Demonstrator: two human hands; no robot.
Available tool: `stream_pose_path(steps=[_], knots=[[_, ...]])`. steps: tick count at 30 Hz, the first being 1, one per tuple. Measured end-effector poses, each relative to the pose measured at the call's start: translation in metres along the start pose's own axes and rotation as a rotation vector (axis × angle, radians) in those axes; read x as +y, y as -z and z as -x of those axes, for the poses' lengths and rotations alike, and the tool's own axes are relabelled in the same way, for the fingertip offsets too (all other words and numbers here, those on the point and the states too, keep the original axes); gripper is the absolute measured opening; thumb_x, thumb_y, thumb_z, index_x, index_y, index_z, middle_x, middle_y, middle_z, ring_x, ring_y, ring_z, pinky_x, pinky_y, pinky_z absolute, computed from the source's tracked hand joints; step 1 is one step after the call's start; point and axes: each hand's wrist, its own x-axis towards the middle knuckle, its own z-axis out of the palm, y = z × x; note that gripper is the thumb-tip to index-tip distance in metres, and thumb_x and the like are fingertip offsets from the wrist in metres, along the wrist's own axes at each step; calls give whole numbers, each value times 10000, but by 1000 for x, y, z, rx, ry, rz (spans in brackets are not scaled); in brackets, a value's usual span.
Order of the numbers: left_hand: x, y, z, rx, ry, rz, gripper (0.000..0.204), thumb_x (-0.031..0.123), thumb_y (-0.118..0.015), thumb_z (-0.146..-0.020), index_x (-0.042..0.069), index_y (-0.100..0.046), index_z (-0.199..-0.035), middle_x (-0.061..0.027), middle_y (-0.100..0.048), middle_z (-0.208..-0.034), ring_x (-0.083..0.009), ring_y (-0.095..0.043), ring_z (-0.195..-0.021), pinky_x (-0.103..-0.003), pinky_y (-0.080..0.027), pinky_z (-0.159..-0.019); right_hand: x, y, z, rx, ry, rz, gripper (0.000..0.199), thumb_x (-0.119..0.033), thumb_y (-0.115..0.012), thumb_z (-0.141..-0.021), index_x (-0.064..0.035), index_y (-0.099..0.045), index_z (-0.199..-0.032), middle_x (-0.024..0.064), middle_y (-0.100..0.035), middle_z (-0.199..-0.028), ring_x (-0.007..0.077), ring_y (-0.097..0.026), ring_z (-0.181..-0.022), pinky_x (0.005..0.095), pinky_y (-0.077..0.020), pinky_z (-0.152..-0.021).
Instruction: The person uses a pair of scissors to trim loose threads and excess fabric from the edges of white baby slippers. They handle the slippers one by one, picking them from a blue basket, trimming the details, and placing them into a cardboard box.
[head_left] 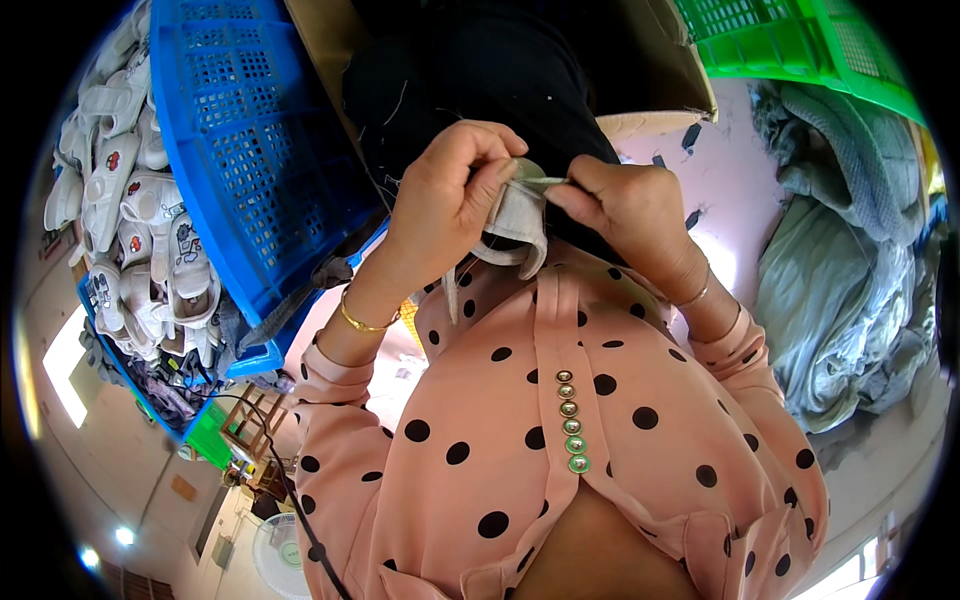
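Note:
My left hand [450, 195] pinches a small pale grey fabric shoe [516, 218] at its upper edge, thumb against fingers. A curved opening and a loose strap hang from the shoe's lower side, above my lap. Opposite it, my right hand [630, 210] is closed, thumb and forefinger pinching a thin pale strip at the shoe's top. That strip spans the short gap between the two hands. Part of the shoe is hidden behind my left fingers.
A blue plastic crate [235, 130] stands left, beside a heap of similar pale shoes [140, 215], some with small coloured motifs. An open cardboard box [650, 75] lies ahead. At right are a green crate [800, 40] and piled grey-green cloth [830, 290]. Dark scraps [690, 138] dot the floor.

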Motion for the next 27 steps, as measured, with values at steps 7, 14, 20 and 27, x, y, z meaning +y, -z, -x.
stream_pose_path(steps=[7, 14, 20, 27], knots=[[8, -23, 10, 294, 288, 622, 151, 139, -490, -1038, 3, -517, -978, -91, -648, -917, -147, -654, -854, -263, -538, -808, -3, 2, -10, -117, -226, -456, 540, -521, -745, -787, -26, -662, -987, 145, -680, -766, 311, -683, -696, 342, -526, -621], [-4, -19, 10, 467, 240, 871, 144, 143, -522, -1024, 9, -553, -982, -36, -526, -676, -128, -529, -660, -318, -520, -755, 19, 7, -7, -425, -374, -803, 508, -256, -737, -793, 59, -627, -1176, 127, -680, -1016, 157, -637, -914, 267, -508, -854], [-8, 43, -6, 447, -262, -461, 292, 95, -589, -952, 69, -590, -1242, -118, -667, -1175, -276, -622, -1093, -379, -495, -930, 40, 15, -14, -465, -282, -981, 475, -137, -689, -775, 25, -636, -1219, 78, -674, -1122, 158, -628, -1008, 278, -480, -951], [-15, 2, 11, -118, 46, -67, 376, 86, -684, -881, 68, -638, -1254, -109, -648, -1217, -243, -607, -1117, -339, -471, -970, 51, 9, -37, -564, -155, -1038, 484, -3, -658, -750, -7, -652, -1235, 84, -686, -1157, 167, -634, -1066, 292, -475, -995]])
